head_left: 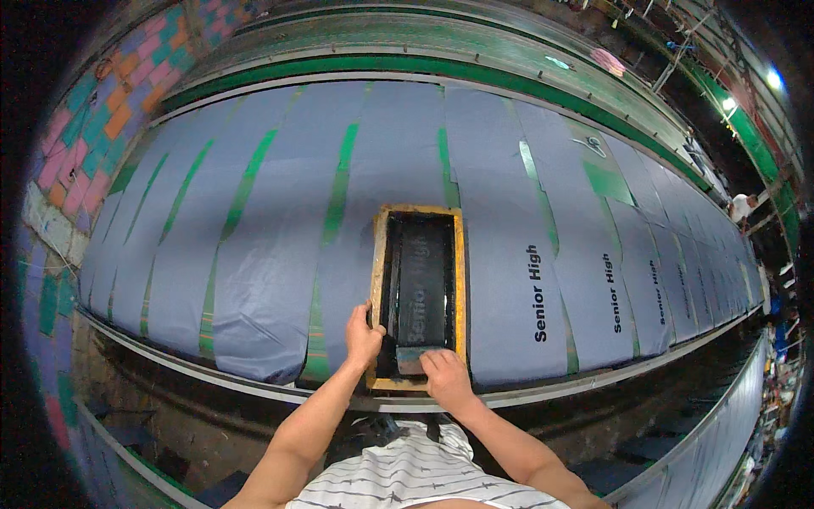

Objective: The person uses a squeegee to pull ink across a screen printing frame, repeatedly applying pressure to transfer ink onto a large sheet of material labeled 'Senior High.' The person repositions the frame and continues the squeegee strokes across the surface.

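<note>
Just below the centre of the view: a wood-rimmed screen (460, 280), oblong, lying flat over a grey-blue panel, with dark mesh (420, 263) and faint lettering inside the rails. On the mesh at its near end, a flat block (410, 362), just inside the near rail. Right hand (448, 376), lower centre: grasping the block from above, with wrist over the right part of the near rail. Left hand (364, 335), to its left: closed on the left rail, thumb toward the mesh. Along the mesh, open length from the block up to the far rail. Near rail just inside the near edge (551, 390) of the counter (339, 195); far rail well short of the far edge, with bare cloth between. Right rail close beside the neighbouring panel (500, 212), marked with black lettering (539, 293); more lettered panels toward the right of the view. To the left, plain panels (263, 297), separated by narrow green strips of counter. Below the near edge, a dark aisle (212, 433). Across the top, a second green counter (381, 38); at upper left, a multicoloured brick wall (93, 144); at far right, partly visible, another person (744, 206).
</note>
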`<action>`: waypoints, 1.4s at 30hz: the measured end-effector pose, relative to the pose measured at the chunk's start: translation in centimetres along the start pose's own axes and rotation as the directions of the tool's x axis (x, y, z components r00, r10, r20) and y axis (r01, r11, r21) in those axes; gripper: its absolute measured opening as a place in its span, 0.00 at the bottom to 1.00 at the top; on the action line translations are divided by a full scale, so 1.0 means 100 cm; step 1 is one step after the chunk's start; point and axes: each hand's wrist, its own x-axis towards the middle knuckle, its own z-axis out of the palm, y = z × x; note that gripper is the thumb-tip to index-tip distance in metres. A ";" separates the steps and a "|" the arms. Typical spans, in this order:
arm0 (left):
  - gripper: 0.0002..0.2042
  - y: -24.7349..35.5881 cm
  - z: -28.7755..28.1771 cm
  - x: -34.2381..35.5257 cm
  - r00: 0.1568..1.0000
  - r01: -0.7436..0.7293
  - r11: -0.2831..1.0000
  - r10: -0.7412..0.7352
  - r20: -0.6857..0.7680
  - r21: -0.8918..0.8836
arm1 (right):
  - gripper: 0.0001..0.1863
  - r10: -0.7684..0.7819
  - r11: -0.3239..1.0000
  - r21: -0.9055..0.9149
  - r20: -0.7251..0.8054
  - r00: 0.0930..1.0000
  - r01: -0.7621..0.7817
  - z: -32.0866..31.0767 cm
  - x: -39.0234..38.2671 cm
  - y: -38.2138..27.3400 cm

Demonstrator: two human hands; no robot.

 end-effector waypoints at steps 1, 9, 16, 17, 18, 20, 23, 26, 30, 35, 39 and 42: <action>0.30 -0.002 -0.001 -0.002 1.000 -0.029 1.000 0.029 -0.005 0.006 | 0.22 0.001 1.000 -0.002 -0.020 1.000 -0.001 0.000 0.011 0.004; 0.29 0.007 -0.016 0.007 1.000 -0.026 1.000 0.026 -0.003 -0.002 | 0.16 0.008 0.998 -0.057 -0.130 0.991 -0.016 0.039 0.133 0.086; 0.30 0.003 -0.012 0.006 1.000 -0.003 1.000 0.004 0.010 -0.015 | 0.16 -0.010 0.994 -0.104 -0.177 0.984 -0.009 0.048 0.211 0.149; 0.29 0.004 -0.012 0.006 1.000 -0.026 1.000 0.026 -0.003 -0.016 | 0.16 -0.018 0.995 -0.103 -0.193 0.981 -0.002 0.049 0.217 0.155; 0.29 0.004 -0.013 0.005 1.000 -0.008 1.000 0.008 0.001 -0.023 | 0.16 -0.030 0.995 -0.099 -0.208 0.978 0.010 0.050 0.223 0.158; 0.29 0.006 -0.013 0.005 1.000 0.026 0.999 -0.026 0.013 -0.037 | 0.16 -0.013 0.995 -0.099 -0.132 0.991 0.000 0.049 0.230 0.166; 0.29 0.015 -0.015 0.005 0.996 0.088 0.994 -0.086 0.029 -0.068 | 0.16 -0.008 0.999 -0.044 -0.106 0.994 0.003 0.044 0.238 0.178; 0.28 0.006 -0.015 0.005 1.000 0.009 1.000 -0.009 -0.013 -0.014 | 0.12 -0.002 1.000 -0.004 -0.160 0.987 0.001 0.026 0.255 0.169; 0.28 0.012 -0.014 0.004 1.000 0.014 0.999 -0.015 -0.009 -0.040 | 0.10 0.048 0.997 -0.063 -0.065 0.997 -0.052 0.021 0.274 0.186; 0.28 0.006 -0.011 0.003 1.000 0.005 1.000 -0.005 -0.012 -0.020 | 0.09 0.068 0.997 -0.046 0.012 0.998 -0.067 0.033 0.265 0.186; 0.28 -0.004 -0.008 0.002 1.000 0.011 0.999 -0.011 0.003 -0.047 | 0.09 0.063 0.997 -0.054 0.073 0.995 -0.059 0.026 0.232 0.154; 0.29 0.006 -0.009 0.003 1.000 0.002 0.999 -0.002 0.008 -0.050 | 0.06 0.039 0.999 -0.015 -0.003 0.999 -0.039 0.029 0.184 0.127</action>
